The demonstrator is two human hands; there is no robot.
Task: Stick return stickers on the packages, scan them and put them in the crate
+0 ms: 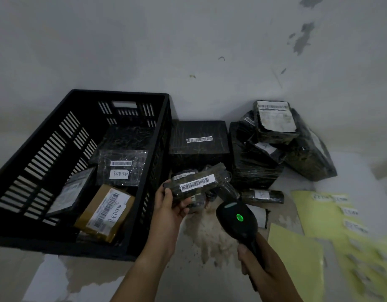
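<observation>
Fingers of the left hand [173,205] curled round a small black package [194,185], held just right of the crate [120,92], barcode up. The right hand [258,264] gripped the handle of a black scanner [236,219], its head close by the package. The crate sat on the left, with a brown package [105,212] and a clear-bag package [122,168] inside, both marked RETURN. A pile of black packages [258,158] leaned by the wall. Yellow sticker sheets [314,212] lay on the right. A green light [239,217] glowed on the scanner.
</observation>
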